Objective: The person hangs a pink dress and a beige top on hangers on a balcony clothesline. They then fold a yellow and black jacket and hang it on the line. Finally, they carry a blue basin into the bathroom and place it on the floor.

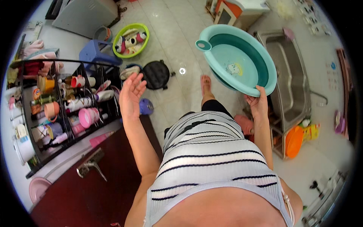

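Observation:
My right hand (256,103) grips the near rim of a teal plastic wash basin (236,61), which is tilted beside the sink. A cartoon print shows on the basin's inner bottom, and nothing lies in it. Raised on the other side, my left hand (132,95) is empty, palm up, with its fingers apart. Beyond its fingertips a round black lid-like object (155,75) rests on the tiled floor.
A black shelf rack (68,124) crowded with bottles and cups stands at the left. Further off are a blue plastic stool (92,54) and a green basin (147,34) holding stuffed or cloth items. At the right is a stainless steel sink (287,82).

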`<state>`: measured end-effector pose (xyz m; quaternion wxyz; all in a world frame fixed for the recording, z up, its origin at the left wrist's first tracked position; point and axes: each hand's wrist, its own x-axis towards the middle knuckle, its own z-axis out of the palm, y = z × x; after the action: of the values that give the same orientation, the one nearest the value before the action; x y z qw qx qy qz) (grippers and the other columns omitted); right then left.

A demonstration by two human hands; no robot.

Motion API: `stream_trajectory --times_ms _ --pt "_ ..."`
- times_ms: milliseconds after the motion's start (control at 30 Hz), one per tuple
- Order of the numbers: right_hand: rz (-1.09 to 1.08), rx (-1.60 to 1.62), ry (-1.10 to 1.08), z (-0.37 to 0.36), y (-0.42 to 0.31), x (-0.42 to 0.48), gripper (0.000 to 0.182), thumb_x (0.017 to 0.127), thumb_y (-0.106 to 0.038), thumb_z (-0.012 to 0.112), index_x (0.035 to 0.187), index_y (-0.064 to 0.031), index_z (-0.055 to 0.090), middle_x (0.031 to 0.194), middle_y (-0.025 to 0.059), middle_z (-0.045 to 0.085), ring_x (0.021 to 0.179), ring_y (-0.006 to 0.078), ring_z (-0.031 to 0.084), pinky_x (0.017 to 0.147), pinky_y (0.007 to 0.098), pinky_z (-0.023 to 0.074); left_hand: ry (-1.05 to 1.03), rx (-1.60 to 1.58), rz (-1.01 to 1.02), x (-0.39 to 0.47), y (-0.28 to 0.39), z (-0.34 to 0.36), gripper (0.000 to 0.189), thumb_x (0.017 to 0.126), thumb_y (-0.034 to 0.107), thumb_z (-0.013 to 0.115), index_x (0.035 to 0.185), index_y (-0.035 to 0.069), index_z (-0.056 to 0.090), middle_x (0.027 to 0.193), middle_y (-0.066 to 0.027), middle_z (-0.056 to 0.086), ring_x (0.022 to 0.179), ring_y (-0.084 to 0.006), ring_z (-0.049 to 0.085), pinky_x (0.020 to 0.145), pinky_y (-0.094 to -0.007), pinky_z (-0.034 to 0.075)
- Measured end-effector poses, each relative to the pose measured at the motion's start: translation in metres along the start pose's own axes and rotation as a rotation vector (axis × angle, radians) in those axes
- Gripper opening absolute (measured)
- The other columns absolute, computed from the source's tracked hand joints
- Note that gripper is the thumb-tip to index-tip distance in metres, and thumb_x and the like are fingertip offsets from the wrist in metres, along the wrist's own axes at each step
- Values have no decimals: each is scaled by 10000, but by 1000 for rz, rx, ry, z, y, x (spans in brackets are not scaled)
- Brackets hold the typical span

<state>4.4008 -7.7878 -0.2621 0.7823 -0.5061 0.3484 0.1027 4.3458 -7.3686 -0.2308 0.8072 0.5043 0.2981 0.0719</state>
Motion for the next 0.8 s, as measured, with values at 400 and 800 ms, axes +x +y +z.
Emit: stream_trajectory --times_ms 400,800 --pt "80 -225 -229 197 -129 203 427 814 -292 593 1110 -12 466 974 101 578 782 189 595 751 343 483 351 -90 -3 127 31 51 432 927 295 456 1239 -2 476 1185 -126 559 1004 -210 568 886 -320 435" --pt "265 -132 -203 410 -145 329 477 816 -304 598 1158 -26 414 964 111 577 766 223 618 679 326 511 259 -105 -1 403 140 80 398 924 269 457 1229 14 488 1171 -123 567 982 -198 567 855 -321 437"
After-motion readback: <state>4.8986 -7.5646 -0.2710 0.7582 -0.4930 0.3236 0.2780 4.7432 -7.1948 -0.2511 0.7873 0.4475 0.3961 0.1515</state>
